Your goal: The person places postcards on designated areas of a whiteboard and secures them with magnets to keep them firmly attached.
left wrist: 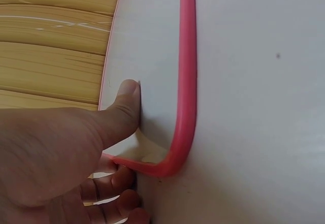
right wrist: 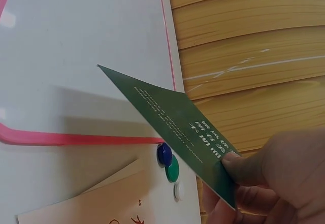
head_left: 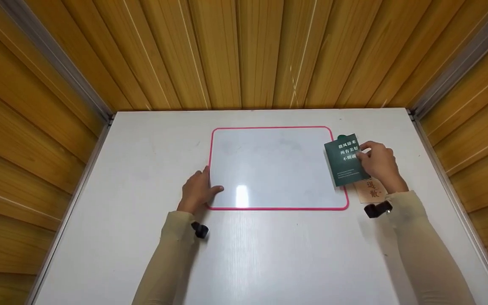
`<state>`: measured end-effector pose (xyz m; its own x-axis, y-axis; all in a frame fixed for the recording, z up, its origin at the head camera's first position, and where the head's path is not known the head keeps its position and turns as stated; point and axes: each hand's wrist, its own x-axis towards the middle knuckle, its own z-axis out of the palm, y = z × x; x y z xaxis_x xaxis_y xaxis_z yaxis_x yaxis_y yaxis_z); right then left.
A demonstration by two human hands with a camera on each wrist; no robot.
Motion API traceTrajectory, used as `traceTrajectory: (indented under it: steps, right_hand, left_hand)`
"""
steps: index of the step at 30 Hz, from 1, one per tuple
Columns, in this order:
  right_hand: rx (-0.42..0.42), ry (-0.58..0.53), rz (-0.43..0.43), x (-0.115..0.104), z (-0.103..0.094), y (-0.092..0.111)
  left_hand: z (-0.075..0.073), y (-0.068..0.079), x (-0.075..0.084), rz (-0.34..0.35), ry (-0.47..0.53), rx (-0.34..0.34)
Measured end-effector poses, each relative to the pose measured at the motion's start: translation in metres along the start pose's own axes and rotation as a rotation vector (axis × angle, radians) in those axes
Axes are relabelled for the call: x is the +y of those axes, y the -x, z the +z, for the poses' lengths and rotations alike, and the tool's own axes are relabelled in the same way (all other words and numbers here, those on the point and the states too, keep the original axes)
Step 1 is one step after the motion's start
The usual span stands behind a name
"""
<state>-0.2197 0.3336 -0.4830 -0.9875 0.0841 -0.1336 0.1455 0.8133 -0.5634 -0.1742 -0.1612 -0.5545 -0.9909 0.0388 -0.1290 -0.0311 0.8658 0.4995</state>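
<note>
Fingers of the right hand (head_left: 382, 164) pinch a green card (head_left: 343, 166) over the right edge of the whiteboard (head_left: 269, 169), apparently positioning it, which next calls for steady aim, while the left hand (head_left: 196, 191) grips the whiteboard's left edge.

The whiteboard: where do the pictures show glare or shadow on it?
Head view: a bright glare patch near the lower edge of the whiteboard; right wrist view: a soft shadow across the board, beside the green card; left wrist view: darker shading on the board next to the left hand.
</note>
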Motion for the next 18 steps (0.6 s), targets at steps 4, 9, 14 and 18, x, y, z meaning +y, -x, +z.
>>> traceTrajectory:
  steps: [4, 9, 14, 18]
  right_hand:
    - [0.021, -0.013, -0.007, -0.003, 0.005, -0.003]
    - [0.046, -0.021, -0.024, -0.009, 0.012, -0.007]
    - [0.026, -0.044, 0.001, -0.013, 0.019, -0.013]
    - [0.007, -0.056, 0.025, -0.014, 0.024, -0.019]
  left_hand:
    - [0.0, 0.0, 0.0, -0.003, -0.002, -0.001]
    - [-0.001, 0.0, -0.001, -0.009, -0.004, -0.01]
    - [-0.001, 0.001, -0.001, -0.007, -0.004, -0.013]
    - [-0.002, 0.002, -0.001, -0.005, 0.001, -0.018]
